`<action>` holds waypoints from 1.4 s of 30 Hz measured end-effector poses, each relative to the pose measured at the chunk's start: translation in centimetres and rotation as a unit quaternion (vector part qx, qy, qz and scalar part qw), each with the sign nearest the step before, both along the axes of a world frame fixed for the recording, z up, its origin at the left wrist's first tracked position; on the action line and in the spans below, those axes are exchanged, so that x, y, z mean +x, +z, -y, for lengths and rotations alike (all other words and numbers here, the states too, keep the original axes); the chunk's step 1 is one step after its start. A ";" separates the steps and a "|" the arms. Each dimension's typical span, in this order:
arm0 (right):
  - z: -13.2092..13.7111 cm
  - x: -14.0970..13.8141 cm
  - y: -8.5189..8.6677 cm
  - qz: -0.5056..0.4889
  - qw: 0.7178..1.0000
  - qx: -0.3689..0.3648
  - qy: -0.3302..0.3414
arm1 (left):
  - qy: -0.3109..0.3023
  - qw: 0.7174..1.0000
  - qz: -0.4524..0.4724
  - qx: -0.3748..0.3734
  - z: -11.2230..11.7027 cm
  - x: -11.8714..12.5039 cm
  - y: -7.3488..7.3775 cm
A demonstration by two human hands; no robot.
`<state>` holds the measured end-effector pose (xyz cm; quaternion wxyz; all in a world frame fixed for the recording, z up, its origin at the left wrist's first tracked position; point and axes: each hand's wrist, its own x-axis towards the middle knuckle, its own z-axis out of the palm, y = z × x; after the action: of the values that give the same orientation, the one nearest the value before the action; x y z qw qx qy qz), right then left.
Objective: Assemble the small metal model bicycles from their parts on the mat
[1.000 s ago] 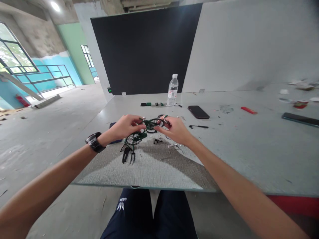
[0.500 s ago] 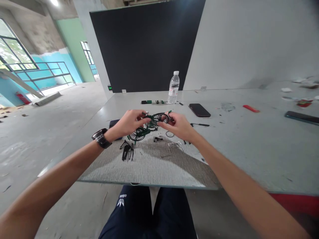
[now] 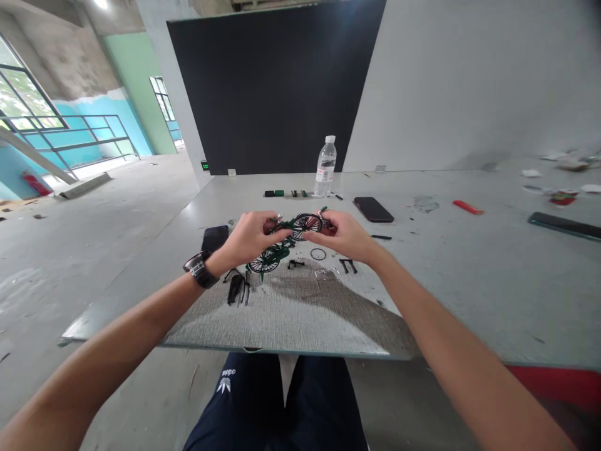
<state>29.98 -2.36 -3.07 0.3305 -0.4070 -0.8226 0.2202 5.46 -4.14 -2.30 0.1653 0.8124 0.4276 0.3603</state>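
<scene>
A small green and black model bicycle is tilted in the air above the table, between my two hands. My left hand pinches its frame with thumb and fingers, hiding part of it. Around the upper spoked wheel, my right hand is closed, thumb below and fingers at the far side. The lower wheel hangs under my left hand. Below lie loose parts: a black bracket, a thin ring, a black two-legged piece and several black parts at the left.
A water bottle stands at the back, beside small green and black pieces. A phone and a red object lie to the right. Another dark device is farther right. A dark flat object lies by my left wrist.
My left hand has moved right, closer to my right hand, and the bicycle has shifted slightly right with both. More of the dark flat object and the two-legged piece now shows.
</scene>
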 end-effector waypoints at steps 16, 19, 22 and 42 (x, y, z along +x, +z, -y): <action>-0.6 -0.7 -0.1 -0.126 0.967 0.216 -0.049 | -0.018 0.999 0.009 -0.029 0.2 1.1 -1.3; 0.0 -1.2 0.2 -0.116 0.956 0.265 -0.041 | -0.027 0.999 0.006 -0.030 0.2 1.2 -1.6; 0.6 -1.8 0.2 -0.122 0.951 0.283 -0.029 | -0.036 0.999 0.006 -0.017 0.2 1.3 -2.1; 1.9 -3.0 0.1 -0.083 0.962 0.257 -0.031 | -0.041 0.995 -0.058 0.071 0.6 1.6 -3.0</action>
<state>27.00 -4.23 -2.98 0.4977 -0.3136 -0.8084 0.0237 7.06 -4.69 -5.26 0.0970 0.8582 0.3767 0.3349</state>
